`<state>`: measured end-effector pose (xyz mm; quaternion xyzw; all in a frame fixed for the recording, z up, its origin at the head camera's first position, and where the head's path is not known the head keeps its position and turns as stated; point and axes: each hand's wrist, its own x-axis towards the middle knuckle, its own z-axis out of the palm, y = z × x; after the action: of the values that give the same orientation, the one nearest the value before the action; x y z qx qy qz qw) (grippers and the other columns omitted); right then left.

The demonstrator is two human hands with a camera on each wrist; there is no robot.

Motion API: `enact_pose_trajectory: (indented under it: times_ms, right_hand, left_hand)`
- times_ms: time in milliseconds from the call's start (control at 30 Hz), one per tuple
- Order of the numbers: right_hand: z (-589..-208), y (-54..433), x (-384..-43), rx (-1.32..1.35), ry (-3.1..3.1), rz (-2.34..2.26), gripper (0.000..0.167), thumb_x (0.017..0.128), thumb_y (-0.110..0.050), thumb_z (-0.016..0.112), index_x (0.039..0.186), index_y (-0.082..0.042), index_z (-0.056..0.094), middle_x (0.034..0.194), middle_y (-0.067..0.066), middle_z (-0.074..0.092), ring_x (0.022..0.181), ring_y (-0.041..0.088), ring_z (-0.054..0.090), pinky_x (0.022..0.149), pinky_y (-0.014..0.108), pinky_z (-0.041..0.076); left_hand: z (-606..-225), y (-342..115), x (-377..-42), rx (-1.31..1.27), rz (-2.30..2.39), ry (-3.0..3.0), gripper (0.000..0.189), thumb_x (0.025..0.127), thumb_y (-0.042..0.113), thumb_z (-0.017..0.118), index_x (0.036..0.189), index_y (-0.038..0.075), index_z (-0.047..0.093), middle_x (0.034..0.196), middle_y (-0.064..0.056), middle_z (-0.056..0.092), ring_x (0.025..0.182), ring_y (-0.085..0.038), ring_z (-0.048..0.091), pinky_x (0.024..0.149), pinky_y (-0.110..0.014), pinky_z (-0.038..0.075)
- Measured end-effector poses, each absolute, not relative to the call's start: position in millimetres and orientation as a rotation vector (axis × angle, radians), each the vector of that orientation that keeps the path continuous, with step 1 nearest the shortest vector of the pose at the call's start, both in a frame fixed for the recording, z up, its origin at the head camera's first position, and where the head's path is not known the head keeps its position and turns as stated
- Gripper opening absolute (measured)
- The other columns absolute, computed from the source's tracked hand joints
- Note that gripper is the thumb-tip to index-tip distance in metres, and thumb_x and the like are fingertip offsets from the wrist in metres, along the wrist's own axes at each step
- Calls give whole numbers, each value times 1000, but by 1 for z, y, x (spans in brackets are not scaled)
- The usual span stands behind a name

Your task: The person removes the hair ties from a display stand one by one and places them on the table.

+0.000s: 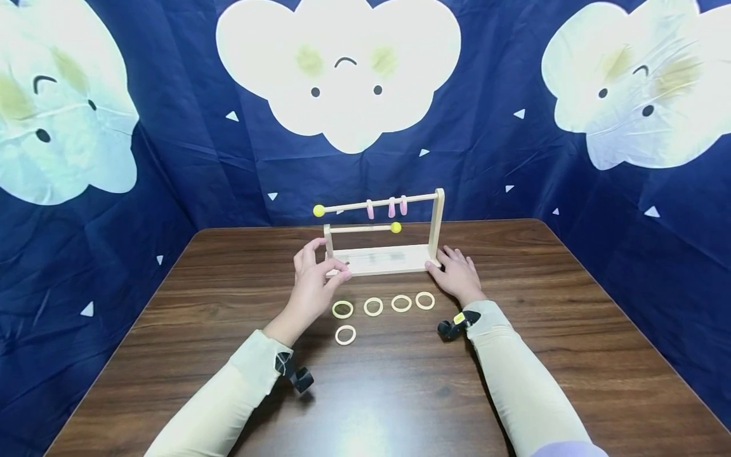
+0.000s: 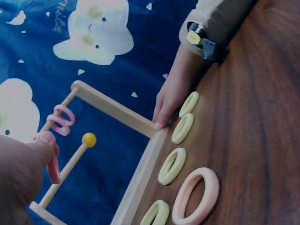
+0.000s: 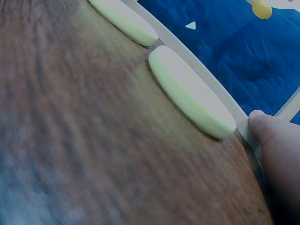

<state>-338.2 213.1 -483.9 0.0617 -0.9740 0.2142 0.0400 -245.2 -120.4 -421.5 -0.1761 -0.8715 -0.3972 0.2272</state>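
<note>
A wooden ring stand (image 1: 394,259) has a long upper rod (image 1: 348,206) and a short lower rod (image 1: 360,229), each ending in a yellow ball. Several pink rings (image 1: 391,207) hang on the upper rod. By the stand's left post, my left hand (image 1: 308,279) pinches thumb and finger together. A pink ring (image 2: 54,171) shows at its thumb tip in the left wrist view, mostly hidden. My right hand (image 1: 457,276) rests at the stand's right end, thumb (image 3: 262,125) against the base and fingers fairly straight.
In front of the stand lies a row of several pale green rings (image 1: 374,306). A pale pink ring (image 1: 345,335) lies nearer me, below the row's left end. The wooden table (image 1: 365,393) meets blue cloth (image 1: 491,171) with clouds behind and at both sides.
</note>
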Motion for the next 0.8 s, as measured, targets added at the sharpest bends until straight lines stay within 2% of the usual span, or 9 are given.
enact_pose_trajectory:
  times_ms: [233, 500, 800]
  right_hand:
    - [-482, 213, -337, 200, -2978, 632, 70, 103, -57, 41, 156, -12, 40, 163, 19, 30, 151, 43, 19, 120, 61, 9]
    - [-483, 214, -338, 198, -2974, 644, 70, 103, -57, 42, 155, -11, 41, 163, 18, 31, 151, 43, 19, 121, 60, 9]
    - [-483, 214, -338, 200, -2985, 650, 70, 103, -57, 42, 156, -11, 40, 163, 19, 30, 151, 43, 19, 121, 61, 8]
  left_hand:
    - [-427, -111, -239, -566, -1001, -2425, 7, 83, 23, 82, 81, 21, 76, 153, -12, 36, 138, -43, 22, 110, -64, 21]
    - [-434, -98, -229, -686, -883, -2445, 11, 83, 27, 84, 77, 24, 75, 153, -11, 40, 137, -46, 26, 108, -66, 27]
    - [-438, -89, -222, -809, -814, -2471, 18, 76, 33, 89, 68, 27, 74, 152, -7, 44, 137, -42, 29, 111, -64, 24]
